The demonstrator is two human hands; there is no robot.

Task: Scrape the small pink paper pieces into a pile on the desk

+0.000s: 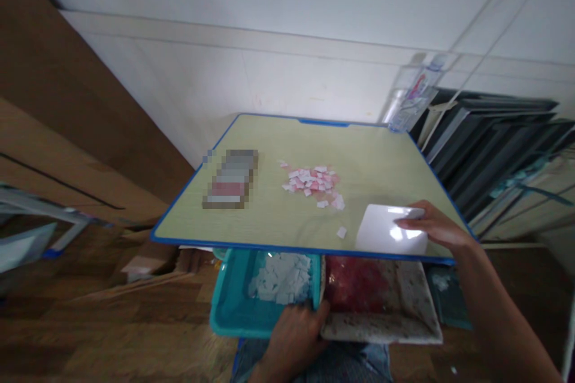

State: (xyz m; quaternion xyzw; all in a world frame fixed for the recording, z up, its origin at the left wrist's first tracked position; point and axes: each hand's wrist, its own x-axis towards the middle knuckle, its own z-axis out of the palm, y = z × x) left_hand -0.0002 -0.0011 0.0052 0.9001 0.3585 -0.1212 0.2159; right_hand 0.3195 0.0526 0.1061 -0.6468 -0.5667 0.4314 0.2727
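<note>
My right hand (431,224) grips a glossy white flat plastic sheet (381,227) with rounded corners, thumb on top, at the front right of the folding table (386,161). Left of the sheet lies a single paper-like square (342,232). Farther back is a loose pile of small white and pink squares (312,181). Below the table's front edge, my left hand (299,332) is closed at the front rim of a teal basin (233,317), its thumb by the corner of a stained white tray (381,329). White pieces (283,278) lie in the basin; red residue covers the tray's bottom.
On the table's left lies a pixelated oblong object (231,179). A clear plastic bottle (415,96) stands at the back right corner against the wall. Dark flat panels (489,137) lean at the right. Cardboard (153,257) lies on the wooden floor at the left.
</note>
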